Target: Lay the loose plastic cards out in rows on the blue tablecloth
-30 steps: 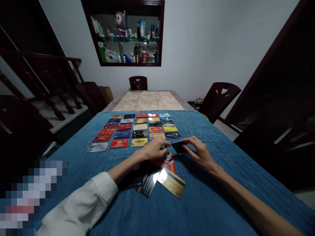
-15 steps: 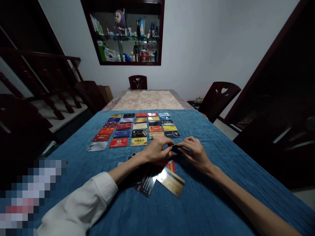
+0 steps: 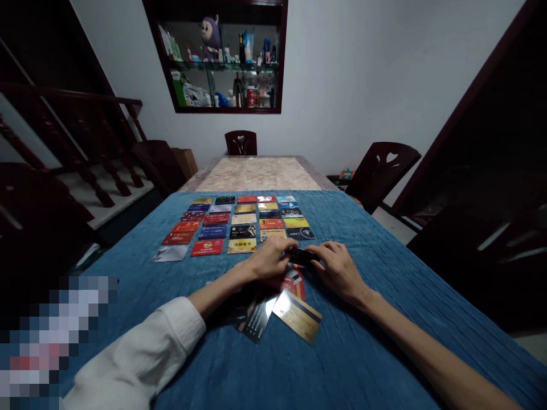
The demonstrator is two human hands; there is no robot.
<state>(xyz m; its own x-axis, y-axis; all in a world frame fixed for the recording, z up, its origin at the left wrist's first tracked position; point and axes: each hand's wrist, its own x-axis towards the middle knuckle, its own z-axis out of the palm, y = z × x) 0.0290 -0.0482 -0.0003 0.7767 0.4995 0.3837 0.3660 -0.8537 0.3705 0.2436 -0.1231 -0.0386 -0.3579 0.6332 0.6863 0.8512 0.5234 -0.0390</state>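
Observation:
Between my left hand (image 3: 272, 257) and my right hand (image 3: 339, 270) is a black card (image 3: 302, 256), held by its two ends just above the cloth. The fingers of both hands are closed on it. Below and nearer me lies a loose pile: a gold card (image 3: 298, 316) with a dark stripe, a shiny black card (image 3: 258, 320) and a red card (image 3: 290, 282). My left forearm covers part of this pile. Beyond my hands, cards of many colours lie in columns, among them a yellow card (image 3: 241, 245) and a dark blue card (image 3: 299, 234).
A blue cloth (image 3: 367, 353) covers the near part of the table (image 3: 256, 173). Chairs (image 3: 382, 173) stand around it. A stair railing (image 3: 81, 97) is at the left, and a wall cabinet (image 3: 228, 111) with bottles and a plush toy is at the back.
The black card has tilted so that more of its face shows, and my hands have spread slightly apart along it. More of the red card beneath is visible.

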